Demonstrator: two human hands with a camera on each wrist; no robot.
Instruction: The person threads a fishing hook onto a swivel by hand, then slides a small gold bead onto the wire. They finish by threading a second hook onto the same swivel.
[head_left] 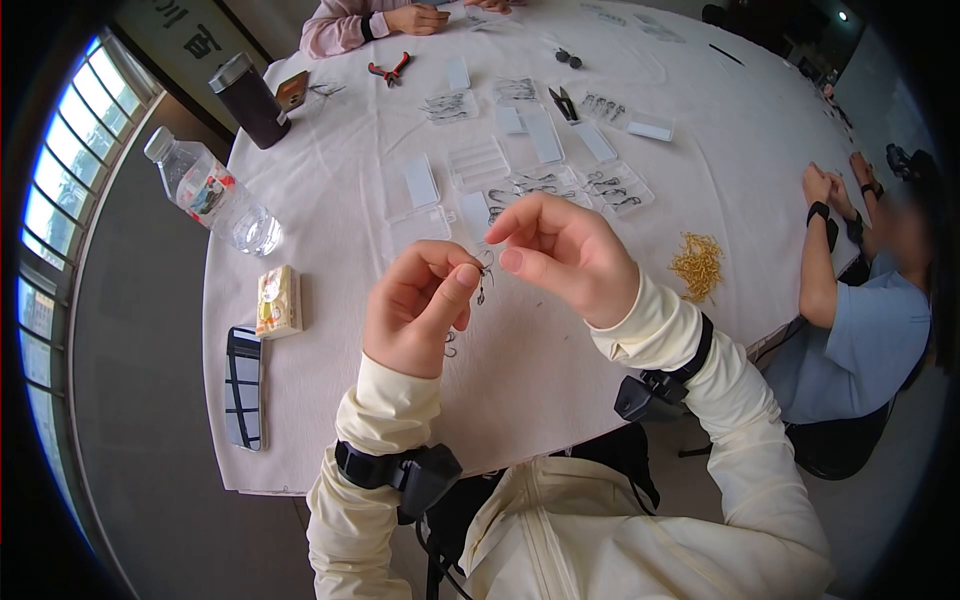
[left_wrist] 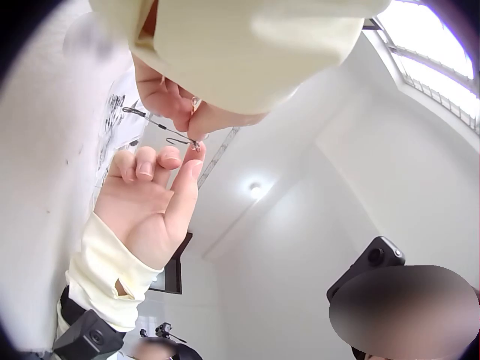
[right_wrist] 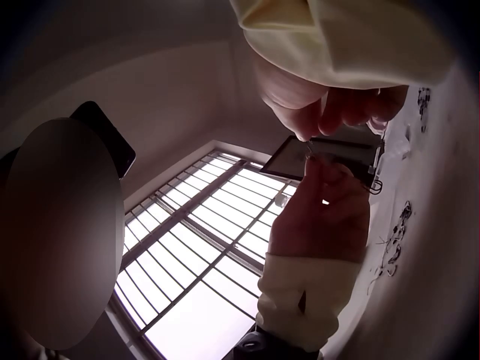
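Note:
Between thumb and index finger, my left hand (head_left: 420, 300) pinches a small dark fishing hook rig (head_left: 484, 272) above the table. In the left wrist view, the rig's hook (left_wrist: 177, 140) and a thin link with a loop stick out from the left fingertips. My right hand (head_left: 570, 255) hovers close beside it, thumb and index finger apart, their tips right by the rig. Loose hooks (head_left: 450, 346) lie on the cloth under my left hand. Beyond the hands are clear plastic boxes of hooks (head_left: 617, 187). A pile of small gold-coloured pieces (head_left: 698, 266) lies to the right.
On the left stand a water bottle (head_left: 215, 195), a dark tumbler (head_left: 252, 103) and a tissue pack (head_left: 279, 302), with a phone (head_left: 244, 388) nearer me. Red-handled pliers (head_left: 391, 69) and black pliers (head_left: 563, 103) lie farther back. Other people sit across and at the right.

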